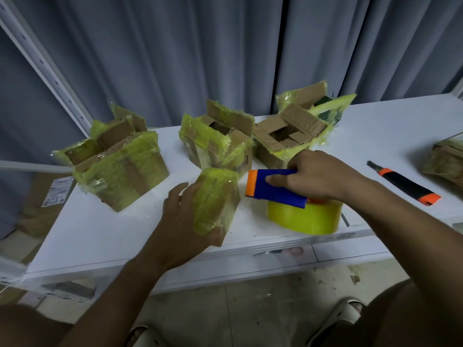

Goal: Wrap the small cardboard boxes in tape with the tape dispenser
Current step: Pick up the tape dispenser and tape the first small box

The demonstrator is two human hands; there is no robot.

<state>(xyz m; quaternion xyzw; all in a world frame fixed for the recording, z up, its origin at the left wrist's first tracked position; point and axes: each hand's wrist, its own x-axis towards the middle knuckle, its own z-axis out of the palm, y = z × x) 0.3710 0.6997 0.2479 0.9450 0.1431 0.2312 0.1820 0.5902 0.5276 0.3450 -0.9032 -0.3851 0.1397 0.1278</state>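
Nearest to me, low in the head view, are my knees and two pale slippers (347, 314) on the tiled floor (250, 309). Above them runs the front edge of the white desk (100, 234).

My left hand (180, 221) has its grip curled around a small cardboard box (216, 199) already covered in yellow-green tape, thumb under its near corner, fingers behind its left side; the box is tilted and lifted at the desk's near edge. Just to its right, my right hand (323, 175) has its grip closed around the tape dispenser (273, 187), blue with an orange end, with the thumb lying along the blue body. The yellow tape roll (305, 217) hangs under it, touching or just above the desk; I cannot tell which.

Further right lies a black-and-orange utility knife (406, 184), well apart from my hands.

Beyond, three opened, tape-covered boxes stand in a row: a left box (117, 159), a middle box (220, 139) just behind the held one, and a right box (290, 128). Another wrapped parcel (446, 159) sits at the right edge. Grey curtains (200, 46) hang behind.
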